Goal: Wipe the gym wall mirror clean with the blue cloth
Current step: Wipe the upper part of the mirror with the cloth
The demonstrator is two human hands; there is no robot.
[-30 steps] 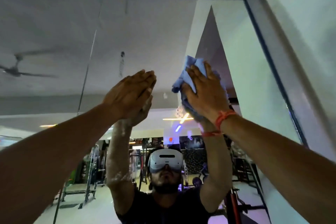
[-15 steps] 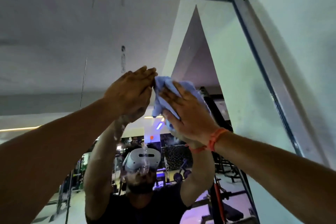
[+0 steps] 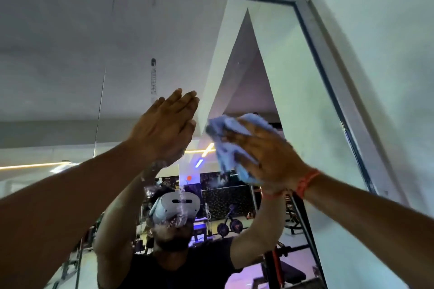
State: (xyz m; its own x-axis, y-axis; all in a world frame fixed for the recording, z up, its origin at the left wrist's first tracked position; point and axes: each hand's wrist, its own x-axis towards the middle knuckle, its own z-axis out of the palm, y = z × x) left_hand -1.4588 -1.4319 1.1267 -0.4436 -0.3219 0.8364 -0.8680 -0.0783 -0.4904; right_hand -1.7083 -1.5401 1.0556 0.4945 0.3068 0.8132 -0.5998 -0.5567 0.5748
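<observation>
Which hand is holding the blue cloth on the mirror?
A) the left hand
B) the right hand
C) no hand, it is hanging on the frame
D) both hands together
B: the blue cloth is bunched under the right hand, the one with the orange wristband, while the left hand rests flat and bare on the mirror.

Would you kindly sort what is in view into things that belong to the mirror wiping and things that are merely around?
In use:
blue cloth
right hand
left hand
mirror

Merely around:
orange wrist thread
side wall
reflected gym equipment
</observation>
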